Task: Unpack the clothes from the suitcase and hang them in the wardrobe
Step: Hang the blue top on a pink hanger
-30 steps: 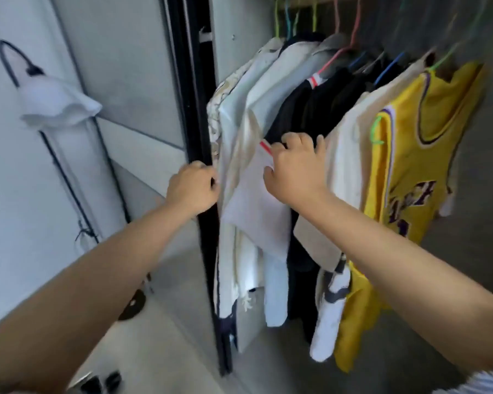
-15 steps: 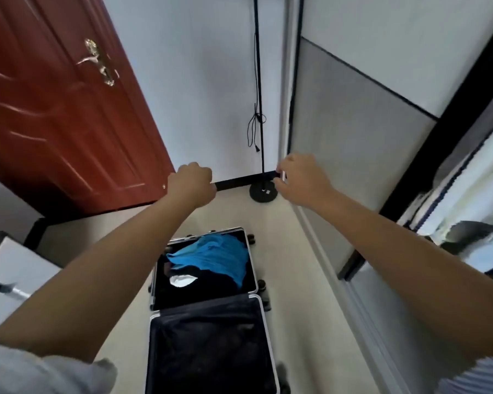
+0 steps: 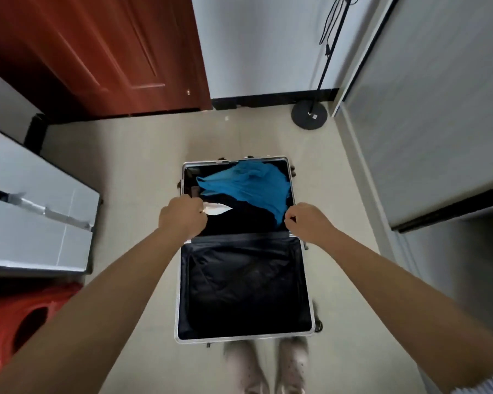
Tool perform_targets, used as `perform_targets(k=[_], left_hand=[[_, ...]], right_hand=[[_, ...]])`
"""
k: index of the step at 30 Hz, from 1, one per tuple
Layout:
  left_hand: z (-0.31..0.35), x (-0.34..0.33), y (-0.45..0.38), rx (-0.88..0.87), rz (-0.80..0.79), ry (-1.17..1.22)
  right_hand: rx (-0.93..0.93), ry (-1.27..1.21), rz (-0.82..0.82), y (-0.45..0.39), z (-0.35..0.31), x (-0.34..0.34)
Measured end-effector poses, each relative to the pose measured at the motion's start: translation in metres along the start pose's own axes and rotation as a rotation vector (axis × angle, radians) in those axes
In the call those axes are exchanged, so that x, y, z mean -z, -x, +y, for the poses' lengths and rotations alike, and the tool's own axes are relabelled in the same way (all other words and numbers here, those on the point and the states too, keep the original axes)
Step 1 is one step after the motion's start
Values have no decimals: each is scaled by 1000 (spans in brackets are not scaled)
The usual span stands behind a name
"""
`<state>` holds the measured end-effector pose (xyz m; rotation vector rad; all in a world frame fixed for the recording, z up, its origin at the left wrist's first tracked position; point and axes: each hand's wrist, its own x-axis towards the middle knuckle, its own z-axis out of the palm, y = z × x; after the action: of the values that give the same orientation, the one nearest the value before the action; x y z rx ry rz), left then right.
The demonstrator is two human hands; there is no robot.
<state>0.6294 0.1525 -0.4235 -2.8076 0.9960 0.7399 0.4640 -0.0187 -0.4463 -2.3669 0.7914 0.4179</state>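
My left hand [image 3: 182, 216] and right hand [image 3: 308, 221], fingers curled and empty, hover above the open suitcase [image 3: 292, 194]; its blue shirt [image 3: 248, 186] (soft, light, floppy) I judge best pinched at the shoulders.

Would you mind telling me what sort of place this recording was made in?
Most likely a bedroom or dressing corner in a home. An open suitcase lies on the tiled floor with a blue garment inside, beside a red-brown wooden door and a grey sliding wardrobe panel.
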Motion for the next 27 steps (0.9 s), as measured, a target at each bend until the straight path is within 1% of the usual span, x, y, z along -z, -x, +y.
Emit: perform_targets(k=[3,7,12,16,20,23,25,27], left_hand=[[-19,-68,-24,32,-48,36],[-30,-174,-77,-1,-89,22],[-32,-295,-146,9,-88,73],[-44,-378,-203,2,-93,68],[-57,-432,-253,17,-37,77],[-63,-457,-279,40,72,154],[-63,-470,-292,54,131,153],[-61,-479,-301,48,122,111]], right_hand=[[-47,-50,-2,-40,30,-55],[-94,-40,27,-101,79,-136],[-40,-27,87,-181,136,-225],[-9,1,173,-247,164,-282],[8,29,212,-302,184,-319],[-15,47,207,-329,194,-330],[-16,74,218,-343,200,-333],[-8,81,273,-353,202,-335]])
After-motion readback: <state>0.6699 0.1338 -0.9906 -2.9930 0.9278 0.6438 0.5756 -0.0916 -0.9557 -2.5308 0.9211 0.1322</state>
